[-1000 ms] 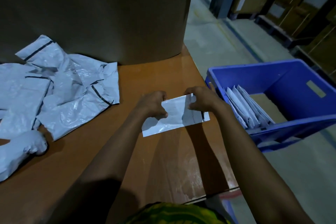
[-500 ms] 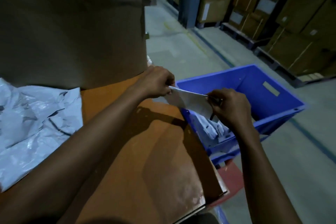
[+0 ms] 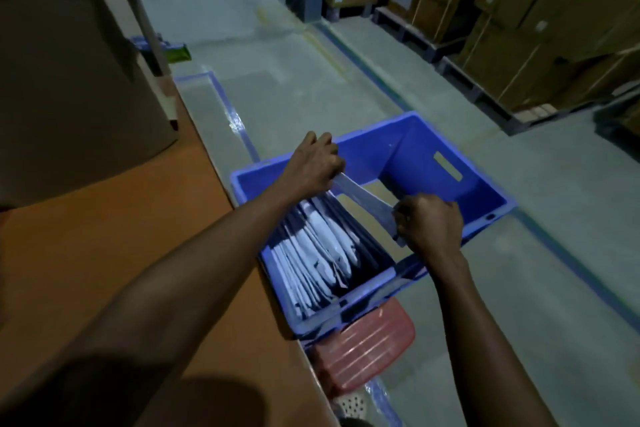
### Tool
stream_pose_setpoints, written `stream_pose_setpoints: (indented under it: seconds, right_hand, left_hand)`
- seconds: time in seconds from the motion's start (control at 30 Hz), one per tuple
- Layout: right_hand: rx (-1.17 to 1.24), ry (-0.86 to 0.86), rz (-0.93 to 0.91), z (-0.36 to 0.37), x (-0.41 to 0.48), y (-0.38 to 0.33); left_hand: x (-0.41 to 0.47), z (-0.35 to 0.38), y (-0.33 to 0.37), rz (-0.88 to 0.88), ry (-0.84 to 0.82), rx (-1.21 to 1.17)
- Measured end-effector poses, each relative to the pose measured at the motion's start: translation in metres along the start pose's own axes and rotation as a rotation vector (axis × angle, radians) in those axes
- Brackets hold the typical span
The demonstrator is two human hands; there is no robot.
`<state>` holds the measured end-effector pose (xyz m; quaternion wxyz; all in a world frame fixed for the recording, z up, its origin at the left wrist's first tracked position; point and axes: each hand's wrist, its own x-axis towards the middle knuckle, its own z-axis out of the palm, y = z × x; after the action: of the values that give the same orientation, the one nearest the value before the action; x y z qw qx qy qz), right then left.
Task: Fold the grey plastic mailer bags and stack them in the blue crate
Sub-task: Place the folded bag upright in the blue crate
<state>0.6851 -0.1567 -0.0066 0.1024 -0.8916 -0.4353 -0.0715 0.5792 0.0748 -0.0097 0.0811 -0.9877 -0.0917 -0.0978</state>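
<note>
Left hand [image 3: 313, 168] and right hand [image 3: 429, 227], fingers clenched, each grip one end of a folded grey mailer bag [image 3: 367, 201] above the blue crate [image 3: 419, 146]. Stacked folded bags [image 3: 311, 253] stand at the crate's 8 o'clock side.

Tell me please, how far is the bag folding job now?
Done: a row of bags stands in the crate. In hand: the left hand and right hand pinch one more folded bag above the crate, beside that row. Left: setting it in. No unfolded bags show in this view, so how many remain cannot be told.
</note>
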Motion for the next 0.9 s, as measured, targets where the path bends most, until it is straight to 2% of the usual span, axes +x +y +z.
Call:
stream_pose_setpoints:
  seconds: [0.2,0.43,0.57,0.67,0.77,0.9]
  right_hand:
    - [-0.19,-0.438,0.105,0.038,0.036,0.015]
    - [-0.165,-0.76,0.046,0.072,0.069,0.019]
    - [0.003,-0.965,0.079,0.08,0.086,0.035]
    - [0.149,-1.025,0.095,0.081,0.099,0.039]
    - [0.239,-1.08,0.16,0.082,0.105,0.033]
    - [0.367,-1.259,0.21,0.075,0.101,0.022]
  left_hand:
    - [0.03,0.062,0.01,0.076,-0.122,0.004]
    - [0.028,0.112,0.012,0.031,-0.232,-0.139]
    - [0.031,0.127,0.011,-0.025,-0.269,-0.202]
    - [0.04,0.128,0.01,-0.014,-0.259,-0.255]
    - [0.052,0.126,0.018,-0.025,-0.395,-0.307]
    - [0.061,0.132,0.032,-0.046,-0.644,-0.326]
